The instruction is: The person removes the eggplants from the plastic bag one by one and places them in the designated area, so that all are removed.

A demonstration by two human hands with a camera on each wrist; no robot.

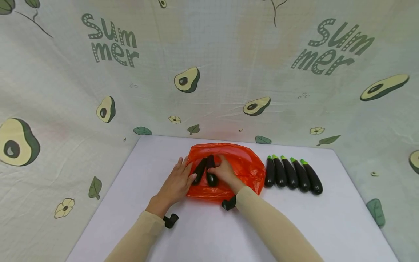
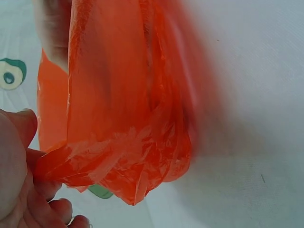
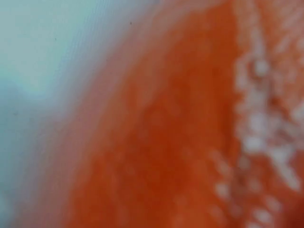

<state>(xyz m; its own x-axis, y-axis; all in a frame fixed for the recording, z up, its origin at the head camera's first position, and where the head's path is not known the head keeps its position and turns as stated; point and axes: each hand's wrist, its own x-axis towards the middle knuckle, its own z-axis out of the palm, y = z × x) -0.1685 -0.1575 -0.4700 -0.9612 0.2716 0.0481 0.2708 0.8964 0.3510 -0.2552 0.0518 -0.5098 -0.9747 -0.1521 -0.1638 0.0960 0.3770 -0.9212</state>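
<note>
The left hand (image 1: 178, 183) is gripping the red bag (image 1: 243, 163) at its left edge. Within the bag, one eggplant (image 1: 199, 172) is slanting, far end rightward; beside it, the right hand (image 1: 226, 171) is pinching a second eggplant (image 1: 212, 180), its long axis running near to far. Right of the bag, five eggplants (image 1: 290, 175) are lying side by side, green stems pointing away.
</note>
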